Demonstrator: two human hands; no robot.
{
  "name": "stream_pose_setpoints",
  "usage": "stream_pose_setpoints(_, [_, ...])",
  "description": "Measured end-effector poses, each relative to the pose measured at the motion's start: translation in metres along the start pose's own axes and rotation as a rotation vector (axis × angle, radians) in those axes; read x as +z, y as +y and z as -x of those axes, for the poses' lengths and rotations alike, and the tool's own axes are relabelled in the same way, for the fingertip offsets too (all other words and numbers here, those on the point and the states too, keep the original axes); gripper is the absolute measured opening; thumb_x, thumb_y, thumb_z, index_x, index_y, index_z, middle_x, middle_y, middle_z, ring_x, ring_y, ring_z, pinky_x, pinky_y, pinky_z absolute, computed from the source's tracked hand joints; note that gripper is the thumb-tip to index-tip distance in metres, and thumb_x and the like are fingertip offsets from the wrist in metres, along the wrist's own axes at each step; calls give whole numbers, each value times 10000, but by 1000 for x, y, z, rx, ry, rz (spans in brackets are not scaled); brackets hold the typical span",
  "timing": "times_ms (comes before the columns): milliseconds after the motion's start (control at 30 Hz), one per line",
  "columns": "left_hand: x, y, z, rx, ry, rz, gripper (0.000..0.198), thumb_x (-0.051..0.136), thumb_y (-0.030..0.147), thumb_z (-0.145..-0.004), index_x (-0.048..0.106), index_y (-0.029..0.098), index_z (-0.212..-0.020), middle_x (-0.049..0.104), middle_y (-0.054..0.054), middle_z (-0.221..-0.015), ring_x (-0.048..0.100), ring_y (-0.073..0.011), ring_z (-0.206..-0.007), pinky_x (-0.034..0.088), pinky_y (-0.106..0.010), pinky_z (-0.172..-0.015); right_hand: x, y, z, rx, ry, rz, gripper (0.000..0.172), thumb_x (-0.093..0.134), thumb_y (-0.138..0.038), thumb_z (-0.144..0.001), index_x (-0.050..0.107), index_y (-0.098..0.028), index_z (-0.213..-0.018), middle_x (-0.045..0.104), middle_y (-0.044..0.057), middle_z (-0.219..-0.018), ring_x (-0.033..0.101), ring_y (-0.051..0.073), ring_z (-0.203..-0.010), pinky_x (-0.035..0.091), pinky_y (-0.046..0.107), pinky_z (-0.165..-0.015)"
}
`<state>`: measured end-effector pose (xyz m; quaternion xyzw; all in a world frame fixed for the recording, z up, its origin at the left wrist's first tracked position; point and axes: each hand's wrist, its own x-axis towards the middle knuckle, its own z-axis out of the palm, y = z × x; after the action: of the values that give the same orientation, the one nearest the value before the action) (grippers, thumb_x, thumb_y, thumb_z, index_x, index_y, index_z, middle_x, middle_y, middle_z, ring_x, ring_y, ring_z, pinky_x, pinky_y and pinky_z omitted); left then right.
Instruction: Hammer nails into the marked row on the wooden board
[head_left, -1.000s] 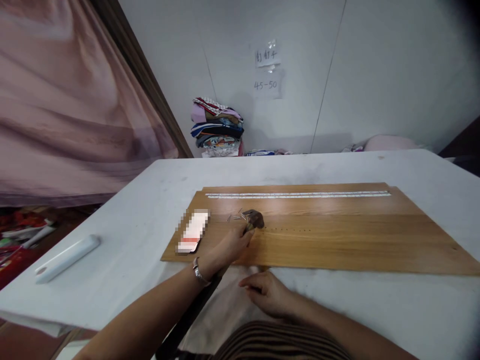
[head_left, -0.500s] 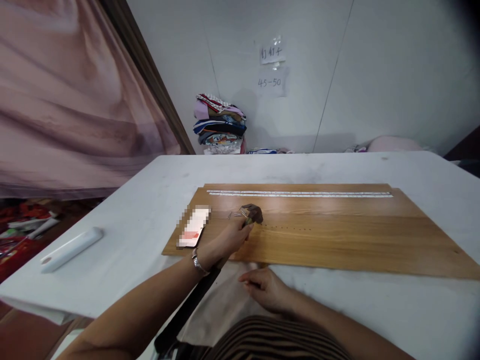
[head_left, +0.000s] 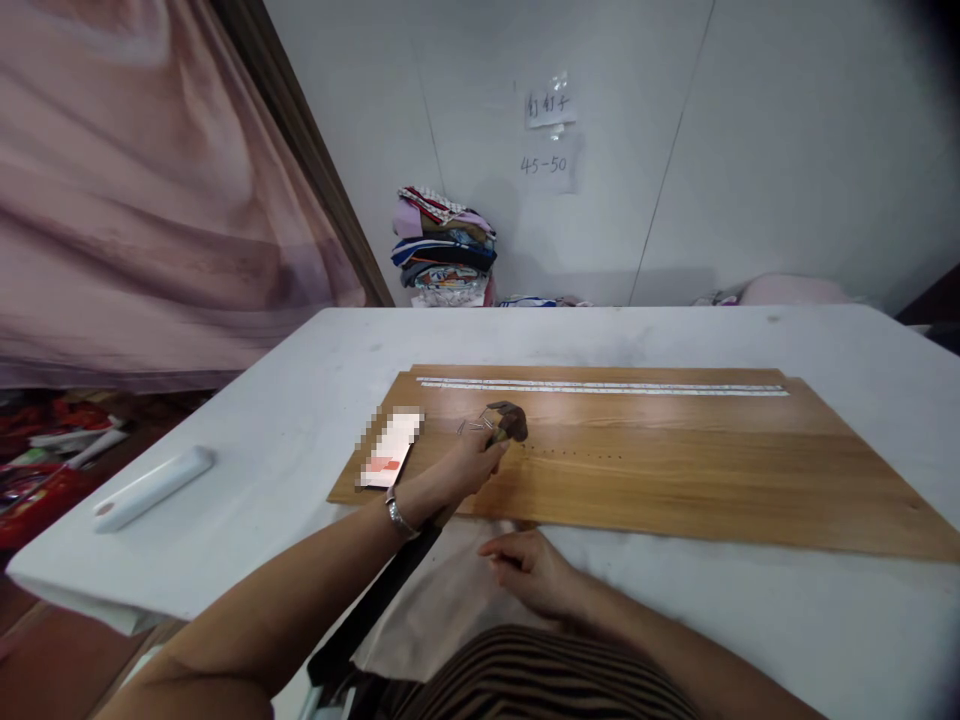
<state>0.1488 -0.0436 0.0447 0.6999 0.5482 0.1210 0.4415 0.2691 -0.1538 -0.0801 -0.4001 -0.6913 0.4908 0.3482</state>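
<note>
My left hand [head_left: 466, 470] is closed round the handle of a hammer, close under its dark head [head_left: 508, 421], which sits over the wooden board [head_left: 675, 480]. Several loose nails [head_left: 474, 426] lie on the board just left of the hammer head. A row of small dots, nail heads or holes, [head_left: 574, 455] runs rightward from the hammer. My right hand [head_left: 529, 573] rests on the pale cloth [head_left: 435, 610] at the table's near edge, fingers curled and pinched together; what they hold is too small to name.
A blurred white and red card [head_left: 391, 450] lies on the board's left end. A white strip [head_left: 600, 387] runs along the board's far edge. A white cylinder [head_left: 154, 488] lies on the white table [head_left: 300, 400] at the left. Folded clothes [head_left: 444, 250] are stacked by the wall.
The hammer head has risen slightly and shifted a little away from me with my left hand. My right hand has stayed at the table's near edge.
</note>
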Motion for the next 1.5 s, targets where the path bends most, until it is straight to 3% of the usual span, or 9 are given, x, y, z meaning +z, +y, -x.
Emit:
stream_pose_setpoints(567, [-2,0,-2,-39,-21,32,184,429,368,-847,471,190,-865,480,46,-618,413,-73,-434,321,-188,-376,3,3,-1,8,9,-46,329,509,-148,-787,744,-165,-1017,742,25,-797,611,138,-637,457,221,-593])
stream_pose_setpoints(900, [4,-2,-1,-26,-61,-1,274,435,447,-848,468,188,-769,484,35,-618,429,-79,-461,343,-194,-401,4,5,-1,-15,31,-30,309,515,-158,-797,746,-168,-1000,734,20,-783,607,137,-643,461,226,-610])
stream_pose_setpoints(1133, [0,4,-2,-36,-45,9,199,446,375,-839,480,183,-800,468,46,-590,405,-67,-436,320,-180,-387,2,3,-2,36,3,-42,305,527,-173,-807,746,-165,-1018,726,18,-758,588,133,-622,456,223,-591])
stream_pose_setpoints(1500, [1,0,-1,-17,-56,-25,225,440,398,-848,472,190,-769,494,26,-624,432,-80,-464,334,-194,-394,1,0,-2,-7,3,-36,300,510,-123,-794,747,-161,-974,717,13,-753,603,139,-644,456,236,-633])
